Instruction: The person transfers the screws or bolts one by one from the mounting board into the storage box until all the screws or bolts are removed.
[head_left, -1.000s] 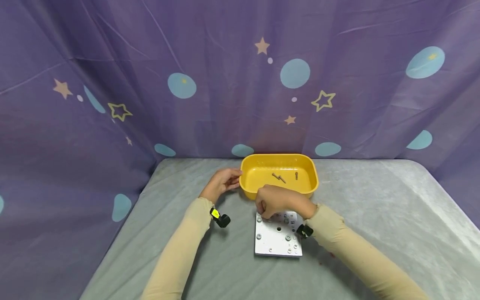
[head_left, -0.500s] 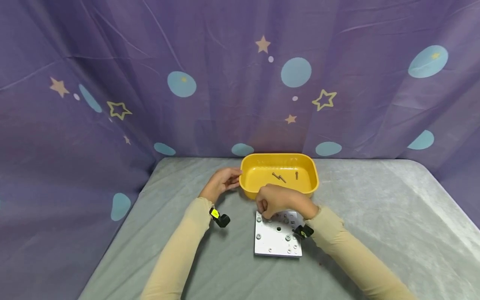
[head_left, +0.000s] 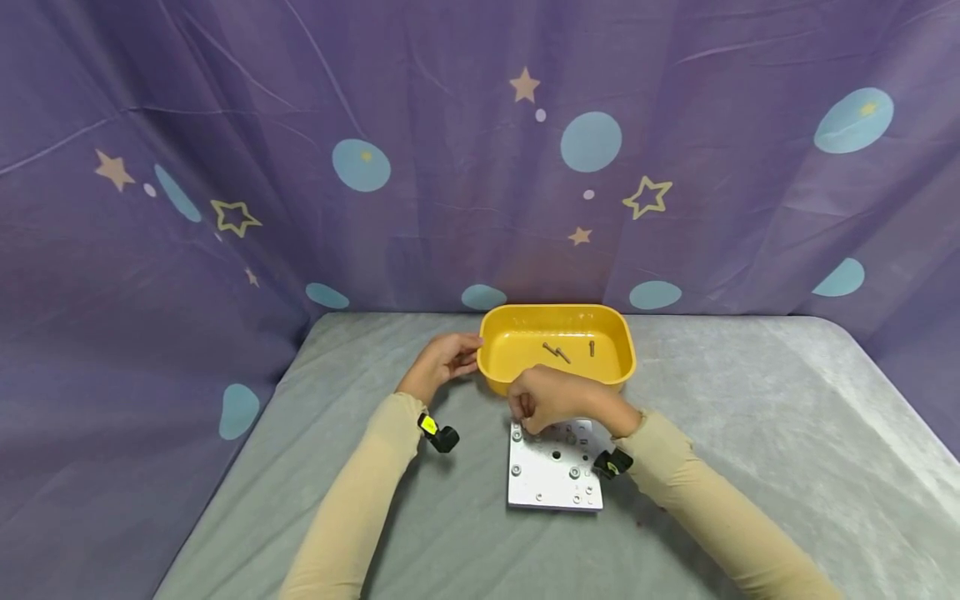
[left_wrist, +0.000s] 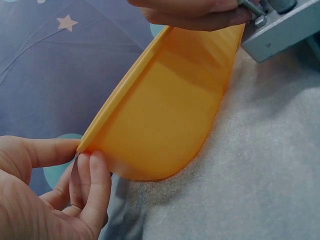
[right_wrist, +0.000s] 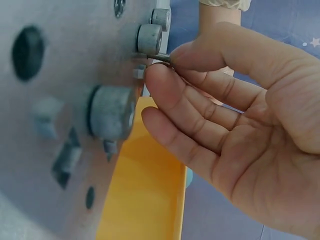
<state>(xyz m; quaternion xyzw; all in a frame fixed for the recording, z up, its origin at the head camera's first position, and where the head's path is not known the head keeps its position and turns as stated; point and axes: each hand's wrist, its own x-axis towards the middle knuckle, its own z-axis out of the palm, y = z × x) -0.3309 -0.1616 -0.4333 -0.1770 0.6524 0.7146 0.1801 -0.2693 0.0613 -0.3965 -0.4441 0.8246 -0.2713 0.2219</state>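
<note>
My left hand (head_left: 442,364) pinches the left rim of a yellow plastic tub (left_wrist: 165,110) between thumb and fingers. The right hand (head_left: 551,393) is over the far left part of a silver metal plate (head_left: 543,487), in front of the tub. Between its thumb and index finger it pinches a thin screw (right_wrist: 161,58); the screw's tip is right at the plate face, beside a cylindrical socket-head screw (right_wrist: 150,39). A larger socket-head screw (right_wrist: 112,112) stands out of the plate closer to the wrist camera. The right hand covers the plate's far edge in the head view.
Several loose screws (head_left: 562,356) lie on the tub's floor. Holes and other fasteners dot the plate, among them a socket-head screw (head_left: 574,472). A grey cloth (head_left: 720,417) covers the table, and a purple curtain (head_left: 450,242) hangs directly behind.
Both hands keep their places, the left at the tub rim and the right at the plate. The right fingers shift only slightly; the head view tilts a little.
</note>
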